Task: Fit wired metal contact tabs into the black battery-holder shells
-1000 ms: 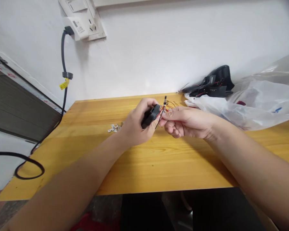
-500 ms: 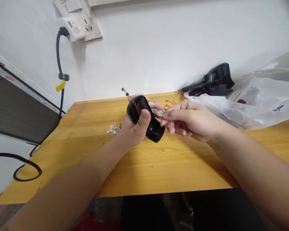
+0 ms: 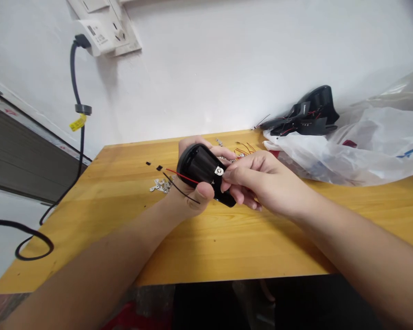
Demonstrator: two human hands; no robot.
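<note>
My left hand is wrapped round a glossy black plastic housing, its thumb on the near side. A red wire and a black wire stick out from the housing beside that thumb. With thumb and forefinger, my right hand pinches a small white plate with a dark ring mark against the housing's dark face. Behind my fingers lie small metal bits and orange wires, partly hidden. More small silvery plates lie loose left of my left hand.
A white plastic bag covers the table's right side, with black housings and wires piled by the wall. Two tiny black pieces lie at left. A plugged-in cable hangs down the wall on the left.
My right hand has brought the small plate leftward onto the housing. The housing has turned in my left hand, and its wires now point left across my thumb.
</note>
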